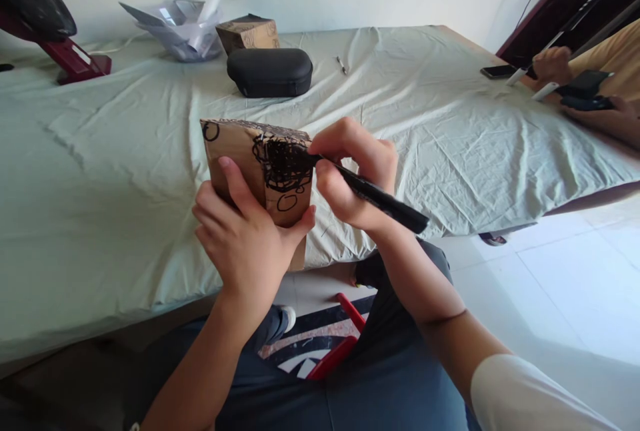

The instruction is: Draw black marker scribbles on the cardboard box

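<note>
My left hand (245, 238) is wrapped round a small brown cardboard box (247, 151), holding it up over the near edge of the table. The box's face carries black circles and a dense black scribble (280, 164). My right hand (357, 174) pinches a black marker (380, 196) whose tip rests on that scribble. Both hands are closed on what they hold.
A pale green sheet (125, 151) covers the table. On it lie a black oval case (270, 71), another scribbled cardboard box (249, 34), a clear bag of paper (183, 28) and a small pen (341, 64). A fan base (70, 58) stands far left. Another person's hands (553, 64) hold dark items at right.
</note>
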### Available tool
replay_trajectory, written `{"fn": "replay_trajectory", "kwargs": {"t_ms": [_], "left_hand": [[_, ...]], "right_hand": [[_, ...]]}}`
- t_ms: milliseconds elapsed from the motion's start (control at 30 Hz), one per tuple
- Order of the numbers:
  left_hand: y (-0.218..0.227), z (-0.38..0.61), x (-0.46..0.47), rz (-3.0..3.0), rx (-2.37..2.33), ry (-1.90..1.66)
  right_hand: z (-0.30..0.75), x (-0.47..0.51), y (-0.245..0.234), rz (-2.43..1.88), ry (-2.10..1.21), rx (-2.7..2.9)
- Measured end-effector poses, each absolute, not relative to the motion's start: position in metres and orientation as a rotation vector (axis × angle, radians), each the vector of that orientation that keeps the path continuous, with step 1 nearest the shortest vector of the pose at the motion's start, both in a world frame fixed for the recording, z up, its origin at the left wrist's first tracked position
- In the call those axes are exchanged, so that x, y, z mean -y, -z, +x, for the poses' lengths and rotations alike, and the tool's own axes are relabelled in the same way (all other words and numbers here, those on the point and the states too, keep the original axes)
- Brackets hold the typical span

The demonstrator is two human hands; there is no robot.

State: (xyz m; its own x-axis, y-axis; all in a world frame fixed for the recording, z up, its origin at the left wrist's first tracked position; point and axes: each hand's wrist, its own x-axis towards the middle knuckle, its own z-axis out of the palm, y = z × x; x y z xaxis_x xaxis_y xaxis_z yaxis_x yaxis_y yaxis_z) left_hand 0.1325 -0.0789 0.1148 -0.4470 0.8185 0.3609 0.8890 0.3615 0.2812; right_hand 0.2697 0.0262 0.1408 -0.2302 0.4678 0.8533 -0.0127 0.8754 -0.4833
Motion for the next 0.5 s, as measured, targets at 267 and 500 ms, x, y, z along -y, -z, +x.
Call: {"fn": "replay_trajectory", "kwargs": {"t_ms": [267,500], "left_hand": [[-0.112,0.132,0.079,-1.56,2.428,0.666],[-0.104,0.121,0.076,-1.538,2.363,0.738]], "right_hand": [[0.269,-0.029,-0.136,-0.334,-0.46,1.808],[0.28,-0.041,-0.141,-0.581,-0.359,1.514]]}}
